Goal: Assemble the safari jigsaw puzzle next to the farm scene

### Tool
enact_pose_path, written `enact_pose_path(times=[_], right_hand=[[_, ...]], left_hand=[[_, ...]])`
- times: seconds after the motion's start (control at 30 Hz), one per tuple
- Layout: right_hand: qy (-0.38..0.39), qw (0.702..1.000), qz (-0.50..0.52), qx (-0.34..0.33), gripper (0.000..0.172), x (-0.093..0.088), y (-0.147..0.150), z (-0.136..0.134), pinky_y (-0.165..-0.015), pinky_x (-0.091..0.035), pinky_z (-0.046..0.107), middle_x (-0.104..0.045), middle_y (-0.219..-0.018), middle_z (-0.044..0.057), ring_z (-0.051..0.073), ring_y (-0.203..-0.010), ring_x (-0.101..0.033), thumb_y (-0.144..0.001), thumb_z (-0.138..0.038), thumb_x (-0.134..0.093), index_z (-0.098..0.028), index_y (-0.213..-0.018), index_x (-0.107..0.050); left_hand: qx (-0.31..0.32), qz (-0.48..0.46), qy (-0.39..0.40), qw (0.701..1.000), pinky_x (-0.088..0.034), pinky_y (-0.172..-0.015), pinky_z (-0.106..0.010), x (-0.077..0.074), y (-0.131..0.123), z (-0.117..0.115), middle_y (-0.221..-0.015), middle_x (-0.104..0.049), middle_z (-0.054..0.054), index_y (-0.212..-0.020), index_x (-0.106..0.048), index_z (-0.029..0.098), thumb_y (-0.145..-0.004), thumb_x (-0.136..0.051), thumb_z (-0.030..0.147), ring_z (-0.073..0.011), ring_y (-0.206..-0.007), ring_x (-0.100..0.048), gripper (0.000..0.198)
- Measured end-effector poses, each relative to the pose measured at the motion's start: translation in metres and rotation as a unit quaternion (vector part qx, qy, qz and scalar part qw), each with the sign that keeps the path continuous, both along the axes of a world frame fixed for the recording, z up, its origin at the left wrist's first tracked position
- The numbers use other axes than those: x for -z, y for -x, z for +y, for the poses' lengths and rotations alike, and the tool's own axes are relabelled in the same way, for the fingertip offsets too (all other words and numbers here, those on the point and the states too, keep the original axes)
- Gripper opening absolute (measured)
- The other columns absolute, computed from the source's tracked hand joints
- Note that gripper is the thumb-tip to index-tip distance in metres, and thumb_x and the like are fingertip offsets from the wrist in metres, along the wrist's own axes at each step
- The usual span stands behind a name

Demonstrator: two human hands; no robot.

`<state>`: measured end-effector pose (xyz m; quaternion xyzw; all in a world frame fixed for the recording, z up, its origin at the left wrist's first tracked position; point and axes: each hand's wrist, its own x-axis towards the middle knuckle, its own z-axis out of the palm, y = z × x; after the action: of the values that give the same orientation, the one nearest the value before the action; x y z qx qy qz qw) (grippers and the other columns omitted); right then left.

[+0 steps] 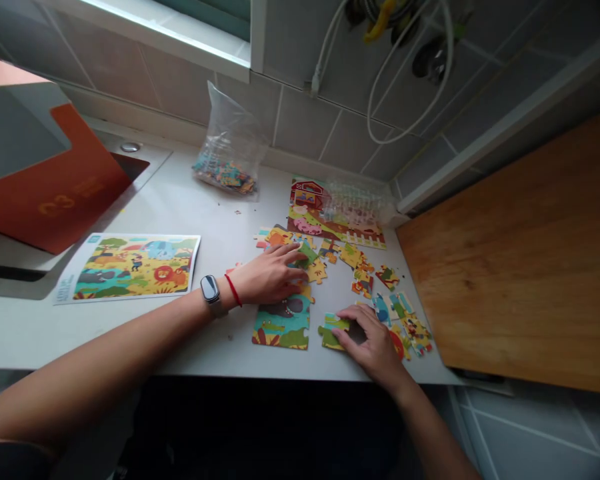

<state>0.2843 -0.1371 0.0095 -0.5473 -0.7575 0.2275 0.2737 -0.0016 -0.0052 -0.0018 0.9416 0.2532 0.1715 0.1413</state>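
1. Our right hand lies flat at 5 o'clock, fingers together, pressing a green puzzle piece.
2. Our left hand, spread, presses the joined section at its 12 o'clock edge.
3. We judge the piece light, thin card: pinch its edges.

Dim daylight from window top left; glare along sill; dark vignetted corners; wide-angle bending at edges; overall softness.
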Motion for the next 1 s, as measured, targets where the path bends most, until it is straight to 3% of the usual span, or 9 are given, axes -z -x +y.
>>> enact_pose_path(times=[0.27, 0.4, 0.5, 0.63, 0.77, 0.87, 1.0], right_hand=[[-0.006, 1.0, 0.025, -0.016, 0.014, 0.002, 0.02, 0.003, -0.089, -0.056, 0.045, -0.076, -0.099, 0.007, 0.028, -0.099, -0.067, -0.094, -0.03, -0.074, -0.026, -0.107, -0.075], [-0.006, 0.996, 0.067, 0.057, 0.007, 0.007, 0.032, -0.004, -0.083, -0.057, 0.043, -0.076, -0.089, 0.007, 0.026, -0.09, -0.068, -0.094, -0.032, -0.074, -0.025, -0.096, -0.076], [0.02, 0.988, 0.105, 0.113, 0.012, 0.008, 0.041, -0.008, -0.079, -0.057, 0.04, -0.075, -0.086, 0.007, 0.024, -0.083, -0.069, -0.094, -0.035, -0.074, -0.025, -0.087, -0.077], [0.022, 0.986, 0.092, 0.14, 0.013, 0.01, 0.049, -0.007, -0.078, -0.057, 0.04, -0.075, -0.083, 0.006, 0.024, -0.082, -0.069, -0.093, -0.035, -0.074, -0.025, -0.085, -0.077], [-0.03, 0.991, 0.048, 0.124, 0.011, 0.011, 0.052, -0.005, -0.085, -0.055, 0.044, -0.073, -0.088, 0.007, 0.027, -0.091, -0.067, -0.094, -0.031, -0.074, -0.026, -0.084, -0.074], [-0.061, 0.99, 0.049, 0.113, 0.006, 0.007, 0.047, -0.009, -0.091, -0.056, 0.046, -0.072, -0.1, 0.009, 0.027, -0.099, -0.067, -0.096, -0.028, -0.07, -0.026, -0.096, -0.075], [-0.032, 0.999, -0.004, -0.015, 0.029, -0.002, 0.035, -0.02, -0.103, -0.055, 0.051, -0.071, -0.122, 0.011, 0.031, -0.116, -0.065, -0.091, -0.031, -0.078, -0.029, -0.119, -0.075]], left_hand=[[0.002, -0.004, -0.008, 1.0, -0.045, -0.115, -0.06, 0.003, -0.001, 0.001, -0.146, -0.06, -0.012, -0.124, -0.074, 0.026, -0.101, -0.063, 0.034, -0.0396, -0.146, -0.044, 0.026], [-0.001, -0.01, -0.004, 1.0, -0.044, -0.116, -0.06, 0.003, -0.001, 0.001, -0.146, -0.059, -0.012, -0.124, -0.074, 0.026, -0.101, -0.064, 0.034, -0.0396, -0.147, -0.044, 0.026], [0.002, -0.017, 0.0, 1.0, -0.044, -0.115, -0.061, 0.003, -0.001, 0.0, -0.146, -0.06, -0.013, -0.123, -0.075, 0.026, -0.099, -0.066, 0.029, -0.0412, -0.146, -0.045, 0.025], [0.004, -0.004, -0.003, 1.0, -0.044, -0.115, -0.061, 0.002, -0.001, 0.0, -0.146, -0.06, -0.014, -0.124, -0.074, 0.025, -0.098, -0.067, 0.028, -0.0421, -0.146, -0.045, 0.027], [0.002, 0.004, -0.007, 1.0, -0.044, -0.115, -0.06, 0.001, -0.001, 0.0, -0.146, -0.06, -0.014, -0.123, -0.074, 0.025, -0.099, -0.067, 0.03, -0.0418, -0.146, -0.046, 0.026], [0.002, -0.013, -0.004, 1.0, -0.045, -0.115, -0.059, -0.001, -0.001, 0.0, -0.145, -0.06, -0.013, -0.124, -0.074, 0.025, -0.102, -0.063, 0.036, -0.0405, -0.145, -0.047, 0.026], [0.027, -0.024, -0.002, 0.999, -0.041, -0.119, -0.06, -0.007, -0.002, -0.006, -0.149, -0.06, -0.013, -0.129, -0.072, 0.025, -0.102, -0.063, 0.043, -0.0396, -0.148, -0.044, 0.033]])
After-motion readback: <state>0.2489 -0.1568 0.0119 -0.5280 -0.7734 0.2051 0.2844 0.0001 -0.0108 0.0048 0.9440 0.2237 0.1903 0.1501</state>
